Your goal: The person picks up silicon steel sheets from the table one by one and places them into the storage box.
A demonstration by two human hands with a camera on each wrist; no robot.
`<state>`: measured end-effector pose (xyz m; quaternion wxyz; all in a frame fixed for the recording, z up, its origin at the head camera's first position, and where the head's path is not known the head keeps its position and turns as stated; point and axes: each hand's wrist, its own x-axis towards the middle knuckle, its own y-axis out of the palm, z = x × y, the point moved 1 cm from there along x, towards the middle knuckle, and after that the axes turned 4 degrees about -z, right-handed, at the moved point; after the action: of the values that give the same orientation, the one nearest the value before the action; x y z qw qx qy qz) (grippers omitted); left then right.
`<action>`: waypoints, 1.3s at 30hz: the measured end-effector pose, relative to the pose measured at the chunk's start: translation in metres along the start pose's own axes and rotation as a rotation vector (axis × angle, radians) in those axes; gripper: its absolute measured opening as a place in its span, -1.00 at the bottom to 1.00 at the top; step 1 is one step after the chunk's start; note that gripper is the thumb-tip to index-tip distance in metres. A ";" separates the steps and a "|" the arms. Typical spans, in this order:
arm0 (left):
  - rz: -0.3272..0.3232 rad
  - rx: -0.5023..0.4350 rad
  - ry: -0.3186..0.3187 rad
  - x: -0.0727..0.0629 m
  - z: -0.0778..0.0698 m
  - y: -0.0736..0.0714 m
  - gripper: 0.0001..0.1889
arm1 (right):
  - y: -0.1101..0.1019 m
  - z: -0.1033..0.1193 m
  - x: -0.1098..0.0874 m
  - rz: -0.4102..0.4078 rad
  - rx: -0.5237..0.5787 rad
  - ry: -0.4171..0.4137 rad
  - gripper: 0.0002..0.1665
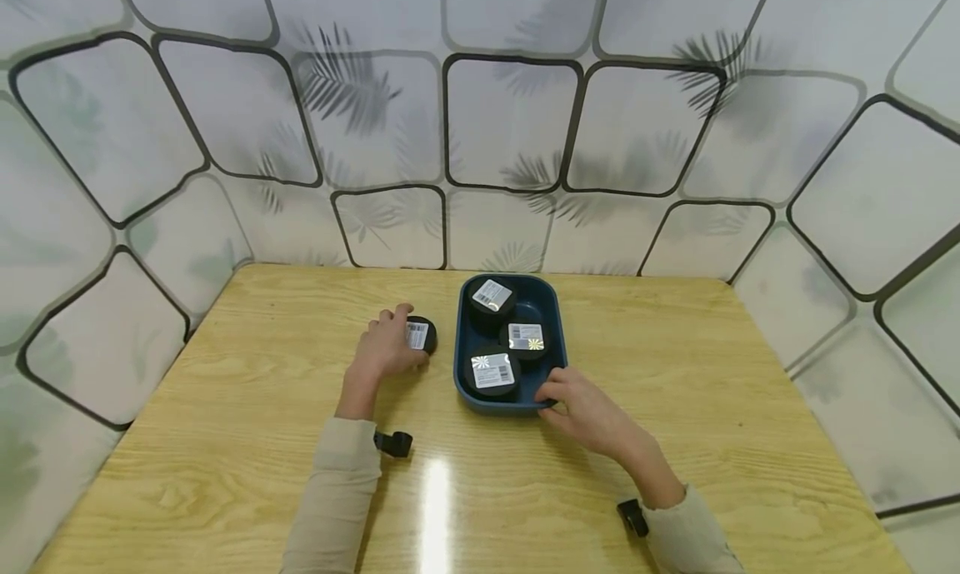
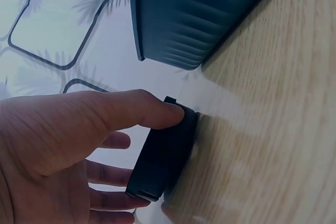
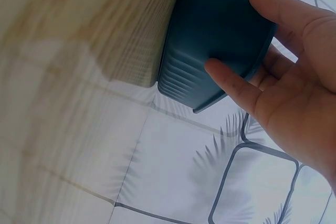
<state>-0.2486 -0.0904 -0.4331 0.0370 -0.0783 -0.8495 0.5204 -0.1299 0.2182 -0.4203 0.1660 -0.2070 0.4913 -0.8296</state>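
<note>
On the table left of the tray, my left hand [image 1: 386, 345] holds a round black container [image 1: 422, 335] with a white label. The left wrist view shows the thumb on one side of that black container [image 2: 165, 150] and fingertips at the opposite side; its lower edge is at or close to the wood. A dark blue tray [image 1: 461, 391] carries three similar labelled black containers, one at the back [image 1: 491, 297], one at the middle right [image 1: 525, 338] and one at the front left [image 1: 492, 372]. My right hand [image 1: 585, 411] grips the tray's front right corner, some fingers behind the rim.
The light wooden table [image 1: 660, 357] extends on both sides of the tray. A patterned curtain [image 1: 510, 124] encloses its back and sides. Each wrist wears a small black camera, such as the left one [image 1: 395, 444].
</note>
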 end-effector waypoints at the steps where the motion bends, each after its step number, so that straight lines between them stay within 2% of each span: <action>1: -0.005 -0.008 0.000 0.000 0.000 0.000 -0.08 | 0.000 0.000 0.000 0.006 0.000 0.006 -0.91; 8: -0.036 -0.041 -0.007 -0.002 0.000 -0.004 -0.08 | -0.001 0.002 -0.001 0.007 0.003 0.010 -0.91; 16: -0.080 -0.128 -0.031 -0.007 -0.003 -0.012 -0.09 | -0.001 0.004 -0.002 0.000 0.011 0.006 -0.92; 30: -0.188 -0.189 0.031 -0.016 -0.021 -0.033 -0.10 | 0.000 0.002 -0.003 -0.038 0.006 -0.034 -0.91; 39: -0.245 -0.214 0.091 -0.023 -0.037 -0.043 -0.10 | -0.001 0.004 -0.001 -0.009 0.006 0.004 -0.93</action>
<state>-0.2247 -0.0816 -0.3774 0.1299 -0.0012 -0.9007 0.4146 -0.1265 0.2158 -0.4181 0.1621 -0.2070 0.4881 -0.8322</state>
